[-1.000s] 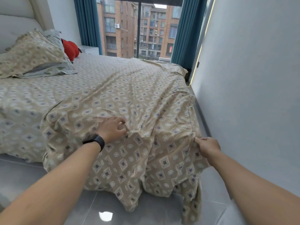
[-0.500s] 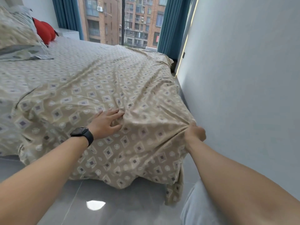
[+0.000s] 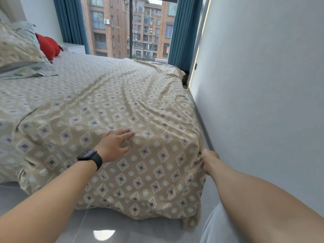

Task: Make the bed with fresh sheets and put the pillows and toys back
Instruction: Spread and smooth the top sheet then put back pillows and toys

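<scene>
A beige sheet (image 3: 140, 106) with diamond and ring patterns lies over the foot half of the bed and hangs toward the floor. My left hand (image 3: 114, 143) lies flat on it near the foot edge, fingers straight, a black watch on the wrist. My right hand (image 3: 208, 160) grips the sheet's fabric at the bed's right foot corner, close to the wall. Patterned pillows (image 3: 16, 50) are piled at the head on the left, with a red toy (image 3: 50, 45) behind them.
A grey wall (image 3: 263, 85) runs close along the bed's right side, leaving a narrow floor strip. Teal curtains (image 3: 182, 32) frame a big window at the far end. A white nightstand (image 3: 74, 48) stands by the head. Glossy grey tile floor (image 3: 105, 225) lies below.
My left hand let go of the bunched fabric and flattened out on the sheet. My right hand closed on the corner fabric and the sheet now lies smoother over the foot of the bed.
</scene>
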Tool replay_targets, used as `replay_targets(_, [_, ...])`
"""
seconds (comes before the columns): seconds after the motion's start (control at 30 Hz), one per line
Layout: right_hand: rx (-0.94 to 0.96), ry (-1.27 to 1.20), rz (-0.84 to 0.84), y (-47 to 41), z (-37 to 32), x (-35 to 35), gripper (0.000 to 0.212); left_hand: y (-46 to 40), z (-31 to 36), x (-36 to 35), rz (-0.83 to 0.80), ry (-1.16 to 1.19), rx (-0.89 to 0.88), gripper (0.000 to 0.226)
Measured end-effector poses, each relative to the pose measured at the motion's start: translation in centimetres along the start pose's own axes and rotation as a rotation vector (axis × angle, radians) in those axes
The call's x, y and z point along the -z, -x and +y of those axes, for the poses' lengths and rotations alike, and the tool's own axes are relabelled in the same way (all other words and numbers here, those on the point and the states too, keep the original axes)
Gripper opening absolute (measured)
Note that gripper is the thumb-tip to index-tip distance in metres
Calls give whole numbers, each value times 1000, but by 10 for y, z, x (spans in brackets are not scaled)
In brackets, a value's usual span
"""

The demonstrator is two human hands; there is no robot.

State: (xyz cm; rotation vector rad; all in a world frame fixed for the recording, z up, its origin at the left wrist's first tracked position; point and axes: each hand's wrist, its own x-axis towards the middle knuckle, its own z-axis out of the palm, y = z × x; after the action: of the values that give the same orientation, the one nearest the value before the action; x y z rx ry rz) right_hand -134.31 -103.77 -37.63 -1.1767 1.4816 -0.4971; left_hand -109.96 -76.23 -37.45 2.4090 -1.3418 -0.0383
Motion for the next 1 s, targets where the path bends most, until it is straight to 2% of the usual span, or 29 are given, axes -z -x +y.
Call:
replay_targets(0.1, [24, 48, 175, -9, -1, 7, 40, 1, 2, 3, -9, 3, -11, 67])
replay_targets(0.27, [42, 193, 231, 2, 1, -10, 52, 1, 3, 5, 35, 11, -37, 60])
replay_targets(0.33, [50, 202, 165, -3, 0, -17, 64, 0, -1, 3, 43, 9, -35, 60])
replay_targets(0.4, [62, 23, -34, -17, 2, -21, 84, -2, -4, -1, 52, 0, -40, 60])
replay_targets(0.43, [54, -82, -109, -26, 4, -21, 87, -3, -5, -2, 55, -8, -44, 60])
replay_targets(0.53, [86, -270, -120, -49, 4, -15, 73, -4, -5, -1, 52, -6, -49, 59])
replay_targets(0.63, [223, -134, 68, -48, -5, -8, 49, -2, -5, 2, 48, 43, -33, 57])
replay_targets(0.77, [215, 84, 309, -42, -6, -6, 49, 6, -8, 9, 32, 64, 12, 55])
replay_targets(0.83, [195, 122, 316, -38, -1, -8, 51, 7, -12, 10, 38, 53, 21, 54])
replay_targets(1.0, [144, -11, 354, -37, 2, -14, 49, 13, -30, 15, 38, 76, 68, 57])
